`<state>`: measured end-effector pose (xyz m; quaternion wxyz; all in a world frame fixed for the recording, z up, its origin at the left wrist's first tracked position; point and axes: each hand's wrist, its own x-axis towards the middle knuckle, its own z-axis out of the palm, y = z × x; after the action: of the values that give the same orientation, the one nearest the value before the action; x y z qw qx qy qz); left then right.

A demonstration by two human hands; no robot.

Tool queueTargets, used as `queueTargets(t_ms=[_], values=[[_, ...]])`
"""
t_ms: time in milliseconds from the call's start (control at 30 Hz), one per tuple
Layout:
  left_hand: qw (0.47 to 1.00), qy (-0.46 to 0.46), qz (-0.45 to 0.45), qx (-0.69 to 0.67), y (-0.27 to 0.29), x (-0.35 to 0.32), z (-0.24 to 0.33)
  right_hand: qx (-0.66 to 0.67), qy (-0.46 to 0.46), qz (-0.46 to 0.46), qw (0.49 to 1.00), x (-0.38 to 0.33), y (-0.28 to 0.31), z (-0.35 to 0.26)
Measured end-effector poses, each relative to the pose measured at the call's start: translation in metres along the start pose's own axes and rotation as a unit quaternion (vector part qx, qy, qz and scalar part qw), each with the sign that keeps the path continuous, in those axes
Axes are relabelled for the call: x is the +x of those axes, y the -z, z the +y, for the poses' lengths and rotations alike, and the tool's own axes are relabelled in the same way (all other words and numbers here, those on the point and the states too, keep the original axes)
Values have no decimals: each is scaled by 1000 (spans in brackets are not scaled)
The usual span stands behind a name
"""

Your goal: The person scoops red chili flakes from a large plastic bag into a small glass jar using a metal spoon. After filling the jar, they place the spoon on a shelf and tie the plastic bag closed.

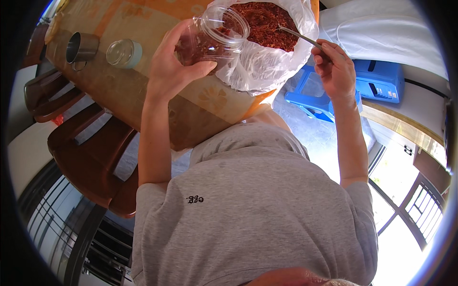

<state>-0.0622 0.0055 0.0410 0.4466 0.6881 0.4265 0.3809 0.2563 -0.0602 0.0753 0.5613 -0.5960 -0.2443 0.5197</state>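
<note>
My left hand [174, 66] is wrapped around a clear plastic jar [217, 40], tilted with its open mouth toward the bag. Some dark red flakes show inside the jar. Beside it, a white plastic bag [257, 71] stands open on the table, filled with crushed red chili flakes [267, 21]. Between the fingers of my right hand [334, 69] is the handle of a metal spoon [305, 39], which reaches over the bag's right rim. The spoon's tip rests at the flakes, its bowl hard to make out.
On the left of the orange patterned table [191, 112] stand a metal mug [82, 47] and a small glass jar [124, 53]. Brown chairs [95, 157] line the table's left side. A blue stool [310, 97] and a blue plastic box [379, 81] are at the right.
</note>
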Motion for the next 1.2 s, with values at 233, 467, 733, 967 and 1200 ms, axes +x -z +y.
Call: queueTargets(t_ms=[233, 467, 733, 967, 1200], values=[[997, 62, -5, -35, -11, 9, 10, -6, 55, -12, 998, -20, -5, -33], [987, 105, -49, -110, -15, 16, 18, -187, 167, -131, 959, -43, -44, -29], [993, 52, -42, -99, -11, 11, 3, -291, 345, -167, 876, -49, -27, -45], [991, 62, -32, -114, -7, 7, 2, -481, 308, -55, 819, -21, -11, -19], [988, 53, 48, -135, 14, -22, -33, -594, 285, -97, 746, -34, -4, -33]])
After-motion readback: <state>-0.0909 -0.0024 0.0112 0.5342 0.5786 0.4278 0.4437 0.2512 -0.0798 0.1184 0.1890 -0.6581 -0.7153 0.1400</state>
